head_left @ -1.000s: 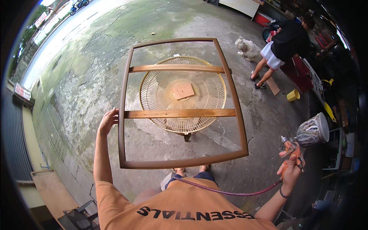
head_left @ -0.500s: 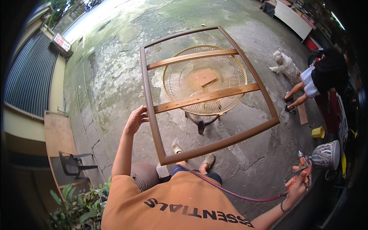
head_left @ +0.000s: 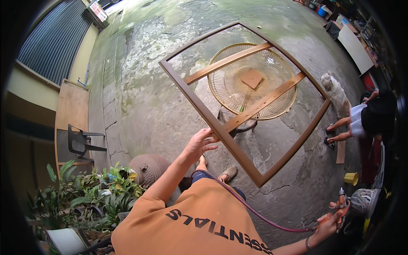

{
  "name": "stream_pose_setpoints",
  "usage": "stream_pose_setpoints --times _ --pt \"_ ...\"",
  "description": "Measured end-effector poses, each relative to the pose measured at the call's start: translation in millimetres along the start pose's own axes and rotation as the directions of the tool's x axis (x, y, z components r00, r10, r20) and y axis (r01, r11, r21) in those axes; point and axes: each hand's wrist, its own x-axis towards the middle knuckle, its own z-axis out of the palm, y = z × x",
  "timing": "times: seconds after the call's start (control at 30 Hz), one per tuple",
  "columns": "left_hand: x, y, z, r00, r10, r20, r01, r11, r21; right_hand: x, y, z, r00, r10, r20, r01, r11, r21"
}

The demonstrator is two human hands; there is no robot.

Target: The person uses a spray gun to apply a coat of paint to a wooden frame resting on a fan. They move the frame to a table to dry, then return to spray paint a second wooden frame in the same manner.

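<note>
A large brown wooden frame (head_left: 182, 90) with two lighter crossbars lies on a round wire grille (head_left: 225, 89) that stands on the concrete ground. My left hand (head_left: 199, 142) grips the frame's near side rail, close to where the lower crossbar joins it. My right hand (head_left: 329, 223) is low at the right, away from the frame, and holds a spray gun (head_left: 340, 202). A red hose (head_left: 255, 210) runs from the gun across my orange shirt. A small square wooden piece (head_left: 253, 78) rests on the grille's centre.
A person (head_left: 369, 117) squats at the right beside a white dog (head_left: 335, 89). A yellow cup (head_left: 352, 178) and a plank (head_left: 341, 152) lie near them. A black chair (head_left: 83, 142), potted plants (head_left: 97, 191) and a clay pot (head_left: 148, 168) stand to my left.
My view has swung to the left, so the frame now looks tilted and the plants and chair have come into sight. My left hand stays on the rail and my right keeps the spray gun.
</note>
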Motion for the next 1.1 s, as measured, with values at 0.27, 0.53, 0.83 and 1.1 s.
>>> stream_pose_setpoints --times 0.27,0.53,0.83,1.1 --pt "1 -42 44 0.997 -0.067 0.034 0.071 0.987 -0.143 -9 -31 12 0.974 -0.201 0.104 0.202 0.979 -0.007" --pt "-24 -56 50 0.988 0.093 -0.124 -0.075 0.987 0.143 -22 -141 93 0.919 -0.305 0.251 0.243 0.937 0.249" --pt "-57 -22 -14 0.732 -0.296 0.614 -0.212 0.757 0.618 -4 -269 242 0.805 -0.53 0.266 0.397 0.815 0.422" --pt "-52 -38 -218 0.996 -0.011 -0.094 0.052 0.898 0.438 78 -352 326 0.702 -0.598 0.386 0.546 0.801 0.247"
